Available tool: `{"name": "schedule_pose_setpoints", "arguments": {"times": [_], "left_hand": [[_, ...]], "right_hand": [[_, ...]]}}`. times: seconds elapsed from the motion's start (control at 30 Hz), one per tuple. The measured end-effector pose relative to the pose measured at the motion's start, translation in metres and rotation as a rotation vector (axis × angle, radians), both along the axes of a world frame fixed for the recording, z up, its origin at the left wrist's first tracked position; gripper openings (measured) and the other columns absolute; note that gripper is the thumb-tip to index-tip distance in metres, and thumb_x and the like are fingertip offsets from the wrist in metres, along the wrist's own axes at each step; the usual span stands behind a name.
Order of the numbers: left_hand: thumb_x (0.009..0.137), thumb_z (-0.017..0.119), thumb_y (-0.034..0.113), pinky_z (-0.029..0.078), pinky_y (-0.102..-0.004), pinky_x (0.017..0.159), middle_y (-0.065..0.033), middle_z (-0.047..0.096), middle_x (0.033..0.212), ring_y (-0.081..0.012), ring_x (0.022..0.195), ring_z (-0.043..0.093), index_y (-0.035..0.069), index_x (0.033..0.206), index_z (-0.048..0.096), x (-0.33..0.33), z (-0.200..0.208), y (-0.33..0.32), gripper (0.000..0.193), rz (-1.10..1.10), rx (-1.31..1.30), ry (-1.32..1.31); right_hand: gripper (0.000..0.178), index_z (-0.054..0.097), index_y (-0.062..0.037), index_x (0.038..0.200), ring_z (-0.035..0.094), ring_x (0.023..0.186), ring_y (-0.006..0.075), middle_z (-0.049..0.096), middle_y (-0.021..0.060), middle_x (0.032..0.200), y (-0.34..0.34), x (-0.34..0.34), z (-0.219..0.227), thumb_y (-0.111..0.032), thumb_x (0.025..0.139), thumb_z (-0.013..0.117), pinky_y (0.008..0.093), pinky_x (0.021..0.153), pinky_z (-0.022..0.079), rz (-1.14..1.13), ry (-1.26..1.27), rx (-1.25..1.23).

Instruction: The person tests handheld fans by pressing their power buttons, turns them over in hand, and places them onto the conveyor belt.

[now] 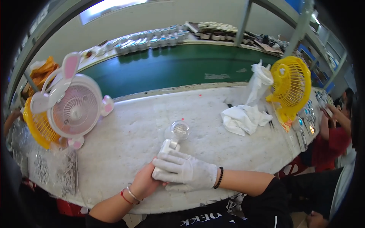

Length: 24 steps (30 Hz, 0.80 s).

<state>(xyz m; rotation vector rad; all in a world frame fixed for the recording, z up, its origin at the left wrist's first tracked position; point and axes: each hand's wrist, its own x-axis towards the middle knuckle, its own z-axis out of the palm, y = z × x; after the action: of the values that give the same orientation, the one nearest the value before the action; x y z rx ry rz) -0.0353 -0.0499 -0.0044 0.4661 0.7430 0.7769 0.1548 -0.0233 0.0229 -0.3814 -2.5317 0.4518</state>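
Observation:
Near the front middle of the table is a white hand-held piece (166,146) with a round, see-through head (179,130); it looks like a small hand fan, but I cannot be sure. My bare left hand (143,181), with bracelets at the wrist, grips its lower part from the left. Across it from the right lies my right hand (186,171) in a white glove, its fingers wrapped over the body. Both hands meet on the piece, so most of its lower part is hidden. The head points away from me.
A white and pink rabbit-eared fan (76,108) stands left, before a yellow fan (37,127). At right are crumpled white bags (243,119) and another yellow fan (291,83). Beyond the table (133,140) runs a green belt (163,68). Another person (336,140) sits at right.

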Motion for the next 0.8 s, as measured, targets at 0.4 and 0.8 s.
{"name": "schedule_pose_setpoints", "arguments": {"times": [0.4,0.8], "left_hand": [[0.098,0.028,0.033,0.044,-0.0312,0.056,-0.0074,0.057,0.092,-0.0189,0.071,0.055,0.007,0.11,0.05,0.008,0.004,-0.007,0.036,0.012,-0.037,0.044],[0.096,0.023,0.04,0.035,-0.0266,0.049,-0.011,0.057,0.09,-0.0192,0.058,0.048,0.007,0.114,0.048,0.002,0.006,-0.002,0.046,0.0,0.069,0.013]], "right_hand": [[0.051,0.05,-0.0147,0.119,0.042,0.118,0.034,0.043,0.0163,0.128,-0.006,0.023,0.004,-0.033,0.074,0.063,0.046,0.1,0.033,0.016,0.019,0.117],[0.046,0.052,-0.0115,0.116,0.047,0.115,0.0339,0.049,0.0144,0.121,0.002,0.041,0.01,-0.032,0.076,0.063,0.0454,0.095,0.037,-0.074,0.039,0.131]]}}
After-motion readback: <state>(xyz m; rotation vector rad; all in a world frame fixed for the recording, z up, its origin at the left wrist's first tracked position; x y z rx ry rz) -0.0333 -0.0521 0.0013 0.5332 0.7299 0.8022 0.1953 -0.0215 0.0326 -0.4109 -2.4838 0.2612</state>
